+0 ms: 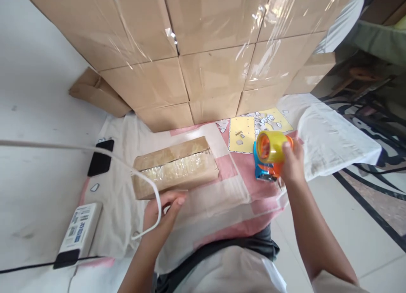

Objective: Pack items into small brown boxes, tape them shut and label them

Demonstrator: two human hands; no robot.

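A long cardboard box (177, 170) lies on the cloth-covered table, with shiny clear tape along its top seam. My left hand (163, 212) is at its near side, fingers curled, thumb and forefinger close together. Something thin and pale shows at those fingertips, too small to name. A white cable (144, 174) crosses in front of this hand. My right hand (292, 159) grips a tape dispenser (261, 170), blue and orange, carrying a yellow roll of tape (275, 147). It is held over the right part of the table, apart from the box.
Stacked cardboard boxes (215, 73) wrapped in clear film rise at the back. Yellow sheets (241, 136) with paper scraps lie before them. Along the left wall are a black phone-like slab (100, 158), a white power strip (79, 229) and a brown box (100, 92).
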